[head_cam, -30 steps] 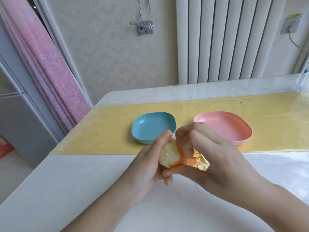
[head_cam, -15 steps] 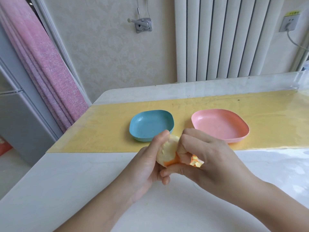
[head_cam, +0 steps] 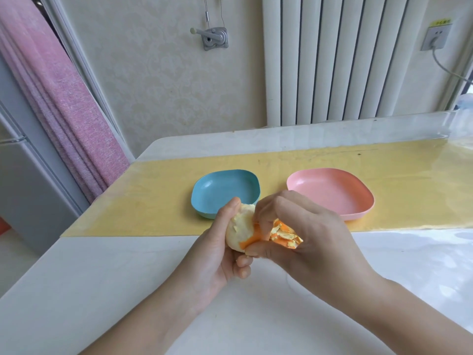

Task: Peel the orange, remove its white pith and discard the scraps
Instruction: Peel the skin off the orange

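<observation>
While most of the orange (head_cam: pixel 240 230) shows pale pith, one rind strip (head_cam: pixel 249 240) clings to its near right side. The entry therefore reads: peeling step, late stage, by judgement. Pith removal and discarding are not yet begun.

Item, orange: held above the near part of the desk (head_cam: pixel 122 290), between the two hands and clear of the surface, nearer than both dishes.

Item, left hand (head_cam: pixel 217 262): palm turned rightward and up, fingers wrapped beneath the fruit, thumb laid over its far top. It grips the orange.

Item, right hand (head_cam: pixel 309 244): enters from the right, back of the hand up, fingers curled. Thumb and forefinger pinch at the edge of the rind strip where it meets the fruit. The curled fingers hold a bundle of peel scraps (head_cam: pixel 285 233) against the palm.

Item, blue dish (head_cam: pixel 222 190), left, and pink dish (head_cam: pixel 330 190), right: both on the yellow mat (head_cam: pixel 153 201), beyond the hands. The near edge of the blue one is partly hidden by the left thumb.

Next move, as judged: pull the last strip off the fruit while the left hand braces it, then carry the handful to a dish. Which dish takes scraps cannot be told. Risk: loose scraps may slip from the crowded palm.
</observation>
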### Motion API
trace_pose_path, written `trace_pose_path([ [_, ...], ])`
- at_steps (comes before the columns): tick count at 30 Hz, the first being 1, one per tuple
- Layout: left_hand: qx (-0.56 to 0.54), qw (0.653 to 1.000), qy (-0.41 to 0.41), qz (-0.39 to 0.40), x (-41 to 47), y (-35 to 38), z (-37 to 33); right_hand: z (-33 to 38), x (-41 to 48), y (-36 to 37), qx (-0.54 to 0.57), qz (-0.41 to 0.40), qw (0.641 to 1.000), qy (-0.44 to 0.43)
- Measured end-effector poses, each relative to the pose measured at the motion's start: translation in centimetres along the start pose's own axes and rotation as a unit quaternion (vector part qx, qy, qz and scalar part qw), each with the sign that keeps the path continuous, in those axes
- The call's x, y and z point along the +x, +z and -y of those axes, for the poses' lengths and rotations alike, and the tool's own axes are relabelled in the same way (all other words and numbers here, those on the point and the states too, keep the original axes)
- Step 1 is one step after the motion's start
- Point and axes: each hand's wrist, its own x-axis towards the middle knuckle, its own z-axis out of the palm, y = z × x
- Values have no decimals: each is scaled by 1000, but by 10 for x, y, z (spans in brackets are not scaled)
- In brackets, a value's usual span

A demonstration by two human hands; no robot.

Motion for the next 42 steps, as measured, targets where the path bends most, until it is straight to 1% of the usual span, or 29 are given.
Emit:
trace_pose_path([
  [5,65,998,19,5,0,-1,6,-7,2,-10,62,85,992,70],
  [8,84,996,22,21,0,-1,8,-7,2,-14,83,110,988,76],
  [11,69,997,10,27,0,-1,7,-6,2,-13,81,95,990,60],
  [13,27,999,-23,25,0,-1,6,-4,2,-11,89,64,992,64],
  [15,-34,998,-49,26,0,0,5,2,3,-11,127,27,985,112],
  [16,-61,996,-55,28,0,1,5,4,4,-11,166,10,975,150],
  [17,-83,994,-59,30,-1,2,5,7,6,-12,220,-5,957,189],
  [19,-124,989,-65,38,-2,5,6,10,9,-11,353,-33,903,244],
  [21,-158,984,-66,45,-4,5,7,12,10,-8,483,-49,827,282],
  [23,-207,972,-86,66,-2,0,6,7,8,-5,583,-85,741,322],
  [24,-238,963,-97,86,-1,-3,5,1,7,-5,611,-111,705,343],
  [25,-260,955,-103,102,-1,-6,3,-6,6,-7,617,-137,686,359],
  [26,-270,951,-102,109,0,-7,3,-13,6,-10,602,-157,690,371],
  [27,-272,951,-98,107,2,-8,3,-18,6,-14,568,-166,712,378],
  [28,-268,954,-93,100,2,-8,3,-21,7,-19,521,-163,746,381],
  [30,-253,960,-83,89,3,-6,3,-23,7,-26,401,-130,815,398],
  [32,-242,964,-71,85,5,-5,4,-22,6,-26,306,-93,854,412],
  [34,-232,968,-62,72,7,-4,5,-19,5,-22,231,-62,892,383],
  [36,-222,971,-53,66,10,-5,7,-19,3,-17,123,-23,938,322],
  [37,-214,973,-50,68,10,-5,8,-19,1,-16,75,-3,952,296],
  [39,-199,976,-46,78,12,-6,9,-21,-1,-13,3,22,964,263],
  [41,-198,976,-44,80,12,-8,9,-22,-2,-12,-36,27,969,243],
  [42,-200,976,-40,78,12,-9,9,-22,-2,-12,-35,20,972,233],
])
